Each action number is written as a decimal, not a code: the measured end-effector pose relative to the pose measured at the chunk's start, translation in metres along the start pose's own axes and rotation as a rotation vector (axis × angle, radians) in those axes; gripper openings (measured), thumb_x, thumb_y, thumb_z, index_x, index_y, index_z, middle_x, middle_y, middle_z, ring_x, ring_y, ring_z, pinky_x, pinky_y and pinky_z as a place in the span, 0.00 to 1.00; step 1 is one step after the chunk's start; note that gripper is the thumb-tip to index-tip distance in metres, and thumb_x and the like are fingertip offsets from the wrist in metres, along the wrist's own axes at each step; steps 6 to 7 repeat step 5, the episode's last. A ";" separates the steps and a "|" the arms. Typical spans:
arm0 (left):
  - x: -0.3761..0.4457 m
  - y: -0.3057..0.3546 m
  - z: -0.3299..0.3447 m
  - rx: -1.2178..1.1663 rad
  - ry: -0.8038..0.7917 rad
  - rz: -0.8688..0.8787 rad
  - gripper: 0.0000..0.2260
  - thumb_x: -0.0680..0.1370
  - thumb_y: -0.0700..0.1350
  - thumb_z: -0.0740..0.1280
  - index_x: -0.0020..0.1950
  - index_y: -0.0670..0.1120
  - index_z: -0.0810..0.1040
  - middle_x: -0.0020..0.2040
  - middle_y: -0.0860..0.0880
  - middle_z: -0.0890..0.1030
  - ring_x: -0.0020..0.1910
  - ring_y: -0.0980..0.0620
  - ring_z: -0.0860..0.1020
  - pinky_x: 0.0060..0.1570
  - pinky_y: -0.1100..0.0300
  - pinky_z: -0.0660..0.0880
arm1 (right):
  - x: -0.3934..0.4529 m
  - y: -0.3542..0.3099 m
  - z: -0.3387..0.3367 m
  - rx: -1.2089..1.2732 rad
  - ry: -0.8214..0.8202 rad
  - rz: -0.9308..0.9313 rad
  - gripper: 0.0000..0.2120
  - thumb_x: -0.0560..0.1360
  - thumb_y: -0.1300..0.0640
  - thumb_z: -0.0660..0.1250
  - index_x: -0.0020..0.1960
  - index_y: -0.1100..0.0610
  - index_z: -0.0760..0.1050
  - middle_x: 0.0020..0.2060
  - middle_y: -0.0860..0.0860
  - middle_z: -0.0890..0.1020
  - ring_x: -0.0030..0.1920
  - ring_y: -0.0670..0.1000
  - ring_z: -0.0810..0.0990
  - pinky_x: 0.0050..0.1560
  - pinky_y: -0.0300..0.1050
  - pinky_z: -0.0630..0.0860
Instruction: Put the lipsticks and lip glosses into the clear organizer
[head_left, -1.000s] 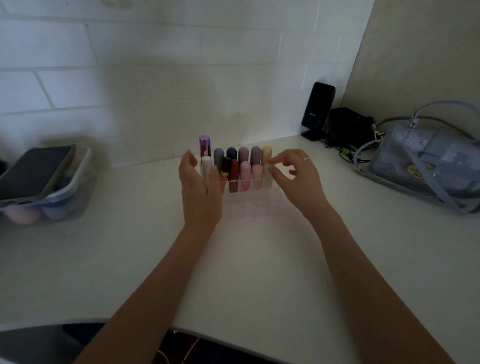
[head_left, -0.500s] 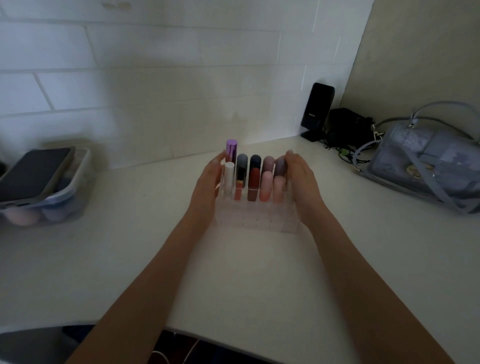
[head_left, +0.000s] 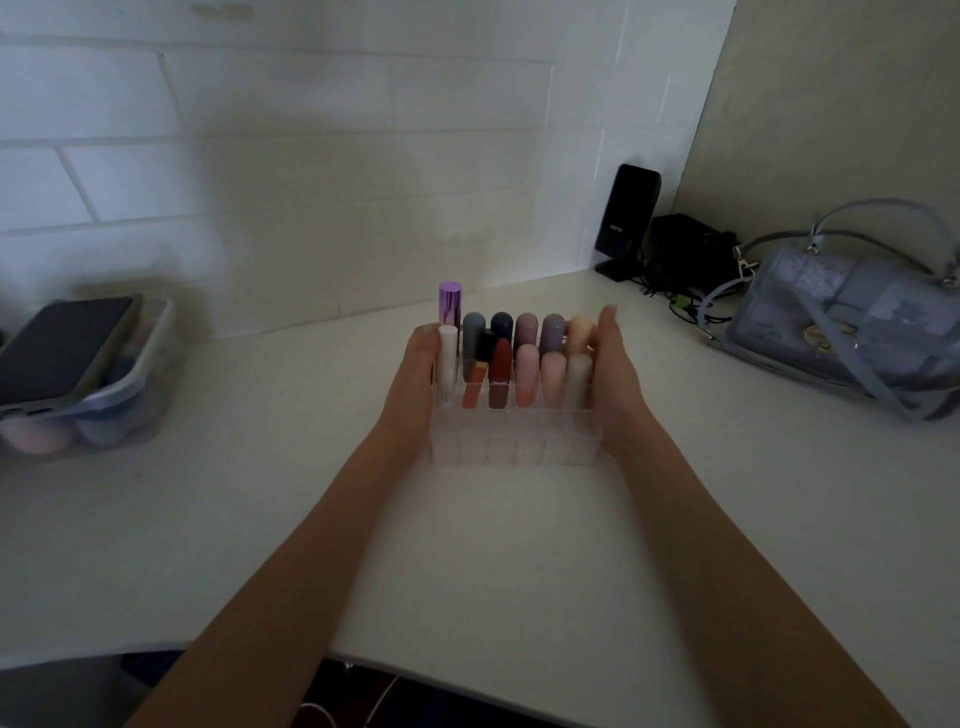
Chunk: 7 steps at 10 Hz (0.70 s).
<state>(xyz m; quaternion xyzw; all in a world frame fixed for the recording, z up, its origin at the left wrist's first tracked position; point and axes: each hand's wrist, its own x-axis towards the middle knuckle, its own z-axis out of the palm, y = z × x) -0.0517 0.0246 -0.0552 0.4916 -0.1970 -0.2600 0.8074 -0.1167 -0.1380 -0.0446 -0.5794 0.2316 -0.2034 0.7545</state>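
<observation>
The clear organizer (head_left: 511, 439) stands on the white counter in the middle of the view. Its two back rows hold several upright lipsticks and lip glosses: a tall purple tube (head_left: 450, 306) at the back left, grey, navy and mauve tubes behind, a red one (head_left: 500, 371) and pink ones (head_left: 525, 374) in front. The front rows look empty. My left hand (head_left: 413, 384) presses flat against the organizer's left wall. My right hand (head_left: 615, 374) presses flat against its right wall. The organizer sits clamped between both palms.
A clear plastic tub (head_left: 111, 400) with a dark phone (head_left: 62, 345) on top stands at the left. A black speaker (head_left: 626, 221), cables and a grey-blue handbag (head_left: 852, 317) occupy the back right corner. A white tiled wall runs behind; the counter's front edge lies near me.
My right hand left the tube tops and closed onto the organizer's right side. Held between both hands, the organizer has shifted to the right and turned square to me.
</observation>
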 end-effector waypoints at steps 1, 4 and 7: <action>-0.003 0.000 0.012 0.023 0.002 0.025 0.16 0.82 0.50 0.50 0.44 0.46 0.74 0.34 0.51 0.83 0.34 0.56 0.81 0.32 0.68 0.77 | -0.002 0.001 0.000 -0.007 0.014 0.010 0.25 0.78 0.36 0.52 0.44 0.52 0.79 0.42 0.51 0.84 0.47 0.50 0.83 0.59 0.48 0.75; 0.006 -0.007 -0.010 0.477 0.284 0.169 0.10 0.80 0.52 0.55 0.50 0.51 0.74 0.46 0.51 0.77 0.45 0.52 0.76 0.48 0.56 0.73 | -0.002 0.003 0.002 -0.064 0.033 -0.003 0.23 0.79 0.38 0.52 0.44 0.52 0.78 0.43 0.52 0.83 0.49 0.52 0.82 0.59 0.49 0.75; 0.001 0.008 -0.011 0.565 0.470 0.373 0.13 0.81 0.46 0.57 0.66 0.46 0.68 0.58 0.45 0.75 0.56 0.49 0.73 0.59 0.52 0.70 | -0.001 -0.011 0.000 -0.056 0.109 -0.122 0.23 0.81 0.42 0.49 0.48 0.54 0.77 0.43 0.50 0.82 0.46 0.50 0.80 0.53 0.48 0.74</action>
